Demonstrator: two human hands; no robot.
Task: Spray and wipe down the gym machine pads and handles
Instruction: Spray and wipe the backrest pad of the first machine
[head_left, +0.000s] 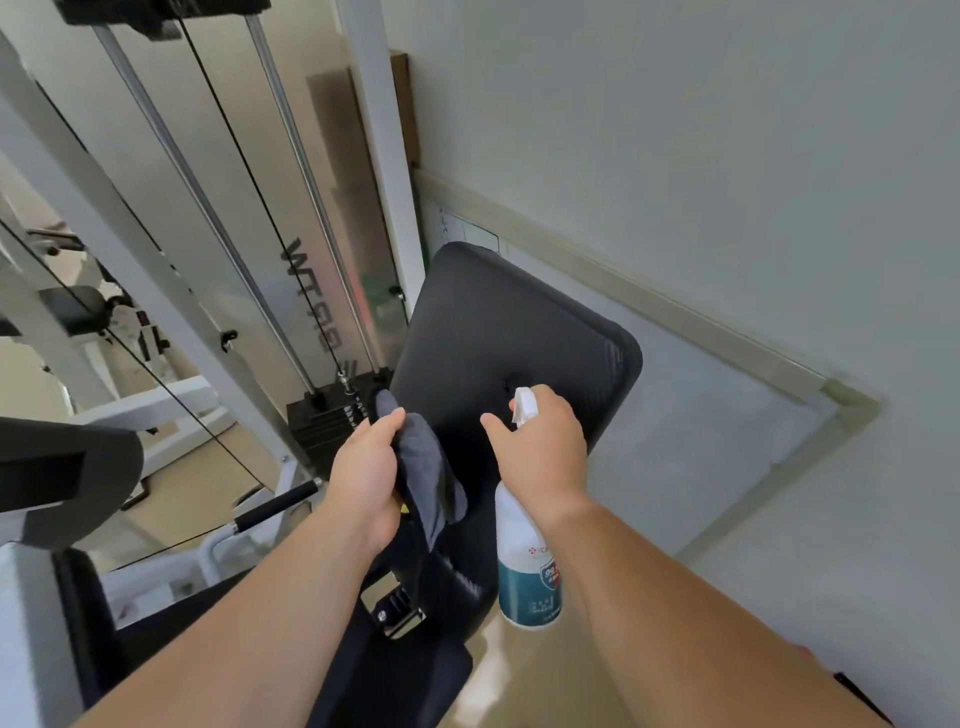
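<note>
Over the black back pad (514, 332), left hand (366, 473) gripping grey cloth (426, 467), right hand (540, 441) clasping spray bottle (524, 561)

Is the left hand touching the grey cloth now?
Touching. The head view shows the left hand with its fingers curled round the grey cloth.

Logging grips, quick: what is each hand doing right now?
Left hand: grips the grey cloth.
Right hand: grips the spray bottle at its trigger head.

Black padded backrest (519, 332) lies beyond left hand (366, 478), holding grey cloth (426, 467), and right hand (540, 447), holding white spray bottle (524, 561).
</note>
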